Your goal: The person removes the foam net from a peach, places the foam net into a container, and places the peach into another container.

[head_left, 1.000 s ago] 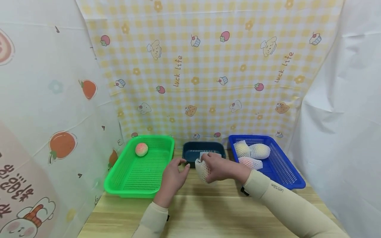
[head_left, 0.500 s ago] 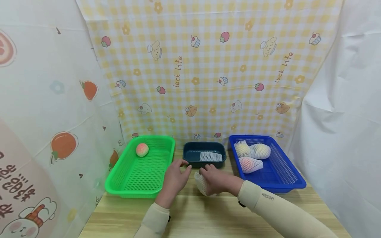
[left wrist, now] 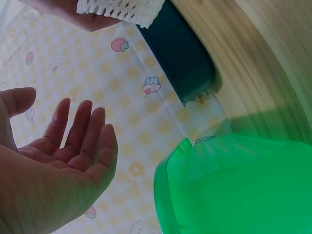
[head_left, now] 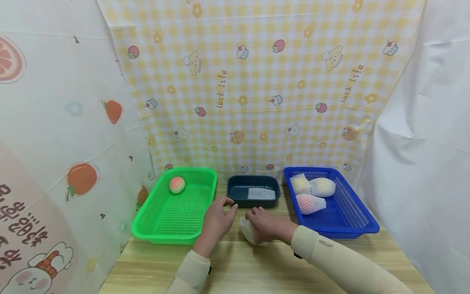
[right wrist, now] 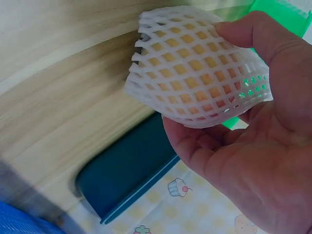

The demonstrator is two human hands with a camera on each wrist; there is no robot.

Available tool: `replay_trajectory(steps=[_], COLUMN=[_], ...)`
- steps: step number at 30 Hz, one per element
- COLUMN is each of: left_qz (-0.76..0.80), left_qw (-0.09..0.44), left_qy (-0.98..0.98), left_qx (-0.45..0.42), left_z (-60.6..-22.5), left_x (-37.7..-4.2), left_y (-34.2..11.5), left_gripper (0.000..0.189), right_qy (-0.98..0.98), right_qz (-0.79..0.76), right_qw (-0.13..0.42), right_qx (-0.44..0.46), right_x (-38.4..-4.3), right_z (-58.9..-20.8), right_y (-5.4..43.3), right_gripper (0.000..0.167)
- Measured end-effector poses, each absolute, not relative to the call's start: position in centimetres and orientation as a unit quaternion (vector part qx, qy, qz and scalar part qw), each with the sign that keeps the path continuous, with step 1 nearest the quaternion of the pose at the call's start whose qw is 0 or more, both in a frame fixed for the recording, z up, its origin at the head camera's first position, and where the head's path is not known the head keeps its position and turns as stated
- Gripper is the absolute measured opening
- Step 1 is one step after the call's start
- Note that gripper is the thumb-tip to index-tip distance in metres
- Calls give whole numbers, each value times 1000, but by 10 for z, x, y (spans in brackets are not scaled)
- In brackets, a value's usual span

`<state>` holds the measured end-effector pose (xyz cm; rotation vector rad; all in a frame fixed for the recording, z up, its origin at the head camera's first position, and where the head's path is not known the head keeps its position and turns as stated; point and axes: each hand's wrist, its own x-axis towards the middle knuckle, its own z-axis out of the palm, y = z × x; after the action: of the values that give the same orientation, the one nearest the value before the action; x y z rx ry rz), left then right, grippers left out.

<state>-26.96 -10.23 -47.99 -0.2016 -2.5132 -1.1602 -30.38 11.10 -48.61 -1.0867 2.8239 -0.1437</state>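
Netted fruit [head_left: 249, 231] drew nearer; box [head_left: 249, 203] holds netting [head_left: 261, 194].

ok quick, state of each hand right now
Left hand: open, holding nothing.
Right hand: closed around a fruit in a white foam net.

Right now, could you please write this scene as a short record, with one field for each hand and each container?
Right hand: grips a foam-netted fruit above the wooden table
Left hand: holds nothing, fingers relaxed
Green basket: one bare pinkish fruit, far left corner
Teal box: a flat foam net
Blue basket: two pale-yellow netted fruits, one pink netted fruit
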Motion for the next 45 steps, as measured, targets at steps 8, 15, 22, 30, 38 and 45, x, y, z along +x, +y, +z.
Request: replay_trajectory(steps=[8,15,22,30,38,45], left_qz=[-411,-409,-409,-411,-417,-435], left_qw=[172,175,175,170,166,152], left_qy=[-893,-893,-893,-894,-891,-883], left_qx=[-62,-67,-63,-57,-63,-86], left_z=[-480,-479,-481,-483,-486,-486], left_x=[-269,-268,-268,-267,-267,-267], left_y=[-101,-99,-97,-97,-98,-96], left_gripper=[18,18,18,17,16,21], right_qy=[927,925,929,926,925,925], right_qz=[-77,-118,-169,-245,-263,-266], right_qw=[58,51,59,64,52,44], right_qx=[-361,-358,-323,-280,-270,-267], right_x=[-308,-307,-304,-297,-293,-290], right_z=[-493,-497,-499,-491,-485,-487], right_y=[118,127,136,154,169,175], right_gripper=[78,85,97,90,85,82])
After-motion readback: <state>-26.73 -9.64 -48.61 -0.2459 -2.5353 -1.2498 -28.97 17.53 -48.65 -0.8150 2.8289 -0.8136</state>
